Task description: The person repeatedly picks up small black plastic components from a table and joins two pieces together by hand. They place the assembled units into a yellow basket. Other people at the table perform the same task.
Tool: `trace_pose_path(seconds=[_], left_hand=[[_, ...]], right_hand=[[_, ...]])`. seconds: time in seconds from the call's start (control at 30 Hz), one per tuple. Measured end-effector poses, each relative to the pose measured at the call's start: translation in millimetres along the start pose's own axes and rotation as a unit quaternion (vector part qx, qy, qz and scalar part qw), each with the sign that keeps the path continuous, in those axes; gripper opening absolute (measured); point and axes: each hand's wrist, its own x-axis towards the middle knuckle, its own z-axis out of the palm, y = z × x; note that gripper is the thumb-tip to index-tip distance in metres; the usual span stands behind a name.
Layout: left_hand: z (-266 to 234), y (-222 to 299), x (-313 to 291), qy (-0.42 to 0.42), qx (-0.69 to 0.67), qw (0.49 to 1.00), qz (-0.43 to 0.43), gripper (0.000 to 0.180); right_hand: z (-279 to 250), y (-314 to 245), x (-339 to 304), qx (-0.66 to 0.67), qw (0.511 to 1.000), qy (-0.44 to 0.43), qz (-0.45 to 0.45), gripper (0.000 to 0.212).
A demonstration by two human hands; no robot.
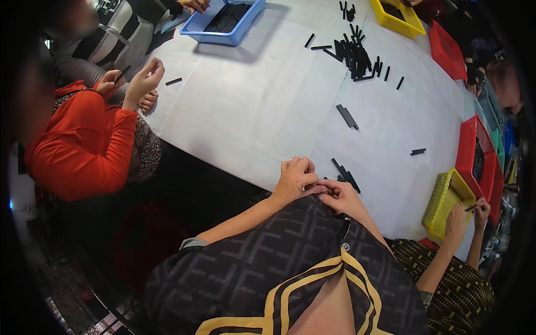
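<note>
At the table's near edge my left hand [295, 180] and my right hand [339, 196] meet, fingertips almost touching. Both are closed in a pinch. What they hold, if anything, is hidden between the fingers. Just beyond my right hand lie a few black strips [346, 175] side by side on the white tabletop [262, 106]. Farther off is another pair of black strips [347, 117], and behind it a large loose pile of short black strips [354, 51].
A blue basket [237, 37] of black pieces stands far left, a yellow basket [410, 25] far right. Red bins [466, 153] and a yellow basket [441, 201] line the right. A person in red [84, 151] works at left; another person's hands [458, 220] are at right.
</note>
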Motion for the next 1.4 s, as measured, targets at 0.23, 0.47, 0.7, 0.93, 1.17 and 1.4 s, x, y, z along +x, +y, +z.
trace_pose_path(seconds=[0.23, 0.47, 0.7, 0.93, 1.17, 1.4], left_hand=[[0, 2, -2, -0.01, -0.007, 1.0, 0.005, 0.033], [-6, -9, 5, 0.02, -0.009, 0.997, -0.081, 0.033], [-3, -14, 14, 0.015, -0.346, 0.888, -0.303, 0.025], [2, -7, 23, -0.044, -0.477, 0.83, -0.286, 0.019], [0, -3, 26, -0.048, -0.489, 0.818, -0.301, 0.017], [5, -9, 23, -0.051, -0.486, 0.82, -0.297, 0.018]], right_hand=[[9, 11, -6, 0.059, 0.998, 0.029, 0.003, 0.035], [-5, -2, -7, 0.052, 0.997, 0.028, 0.056, 0.034], [-7, -21, -5, 0.071, 0.994, 0.086, 0.007, 0.036], [-7, -31, -11, -0.002, 0.995, 0.102, -0.002, 0.04], [-7, -28, -14, 0.011, 0.995, 0.102, -0.004, 0.043], [-8, -28, -14, 0.023, 0.996, 0.081, 0.003, 0.046]])
